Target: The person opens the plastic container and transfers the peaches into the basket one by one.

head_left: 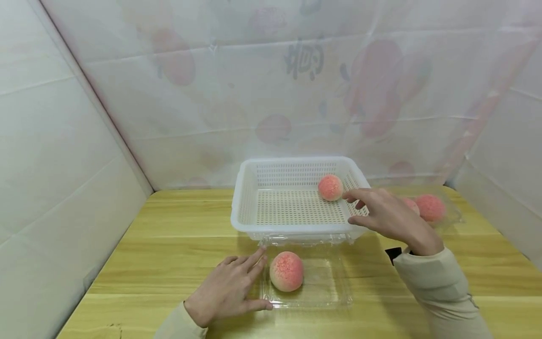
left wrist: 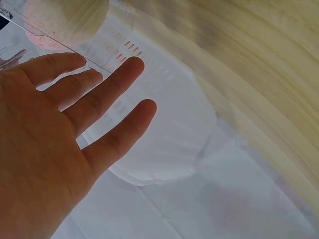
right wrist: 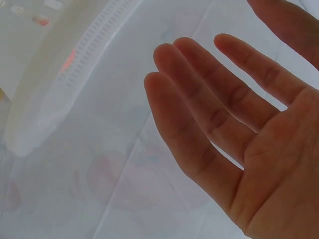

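A pink and cream peach point(head_left: 286, 271) sits in the left part of a clear plastic clamshell box point(head_left: 326, 282) near the front of the table. My left hand point(head_left: 230, 287) lies at the box's left edge with fingers spread, as the left wrist view also shows. Behind the box stands a white slotted basket point(head_left: 243, 197), with another peach point(head_left: 330, 187) inside at its right end. My right hand point(head_left: 387, 216) hovers over the basket's right rim, its fingertips just right of that peach. In the right wrist view its palm holds nothing.
Two more peaches, the outer one point(head_left: 430, 208) plainest, lie in a second clear box point(head_left: 453, 219) at the back right, partly behind my right hand. A small black object point(head_left: 394, 254) shows beside the right sleeve. White printed sheeting point(head_left: 203, 113) walls the wooden table point(head_left: 178, 240).
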### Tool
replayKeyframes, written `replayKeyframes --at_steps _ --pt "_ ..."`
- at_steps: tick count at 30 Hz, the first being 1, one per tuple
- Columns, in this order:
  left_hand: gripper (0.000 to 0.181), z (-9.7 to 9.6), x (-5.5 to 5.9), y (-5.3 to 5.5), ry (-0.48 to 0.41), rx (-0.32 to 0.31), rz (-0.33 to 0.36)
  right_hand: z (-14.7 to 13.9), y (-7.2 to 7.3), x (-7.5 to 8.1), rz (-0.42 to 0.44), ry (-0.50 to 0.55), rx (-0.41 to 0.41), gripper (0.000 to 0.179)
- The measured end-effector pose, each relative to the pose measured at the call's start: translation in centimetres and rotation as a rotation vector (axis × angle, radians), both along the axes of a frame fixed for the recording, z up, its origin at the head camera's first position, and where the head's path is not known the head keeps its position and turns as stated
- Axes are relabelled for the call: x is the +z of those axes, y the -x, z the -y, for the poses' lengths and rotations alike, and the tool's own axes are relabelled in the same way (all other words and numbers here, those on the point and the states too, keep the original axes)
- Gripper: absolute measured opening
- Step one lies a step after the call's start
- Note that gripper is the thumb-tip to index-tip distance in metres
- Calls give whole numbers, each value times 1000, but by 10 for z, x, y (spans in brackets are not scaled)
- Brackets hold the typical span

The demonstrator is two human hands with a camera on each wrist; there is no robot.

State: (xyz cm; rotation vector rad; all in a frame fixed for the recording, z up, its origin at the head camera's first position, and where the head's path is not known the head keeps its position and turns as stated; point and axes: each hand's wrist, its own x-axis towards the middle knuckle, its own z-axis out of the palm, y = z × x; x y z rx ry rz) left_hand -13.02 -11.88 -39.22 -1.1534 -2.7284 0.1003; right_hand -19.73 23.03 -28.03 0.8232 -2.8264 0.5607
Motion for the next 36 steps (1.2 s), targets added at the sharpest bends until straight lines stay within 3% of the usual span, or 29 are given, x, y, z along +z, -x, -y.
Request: replayKeyframes --at_steps 17,24,36 --pt "89 1 0 0 -10 2 -5 -6 -10 -10 59 -26 48 38" --pt "89 -2 -1 0 -8 -3 -7 -11 -15 -17 65 -92 57 36" --pt "88 -2 -1 0 -26 -3 -9 -10 -18 -31 108 -77 119 16"
